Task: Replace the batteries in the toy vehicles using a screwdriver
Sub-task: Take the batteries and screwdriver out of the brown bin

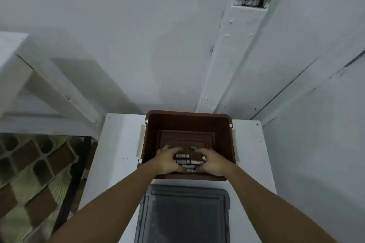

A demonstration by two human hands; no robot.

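Gathered between both hands, a small cluster of batteries [186,162] is seen from the head view, lying on the floor of a brown bin [227,136], towards its near wall. The left hand [169,161] is set against the left side of the cluster with its fingers curved. The right hand [214,163] is set against the right side in the same way. Whether either hand has actually closed on a battery cannot be told, since the fingertips are blurred and partly hidden. A pale speck is seen at the right fingertips, too small to be named.

A small green object [193,147] lies inside the brown bin, just beyond the right fingertips. Whether it belongs to the screwdriver cannot be told. No toy vehicle is seen.

The brown bin stands on a white table [118,144]. A grey bin [185,189] stands on the near side of the brown bin, touching it or nearly so.

The batteries are judged to be rigid, smooth cylinders, light singly but dense for their size, and likely to roll or slip if squeezed at the ends. They are probably best pinched across the barrel, one or two at a time, or scooped together against the near wall of the brown bin.
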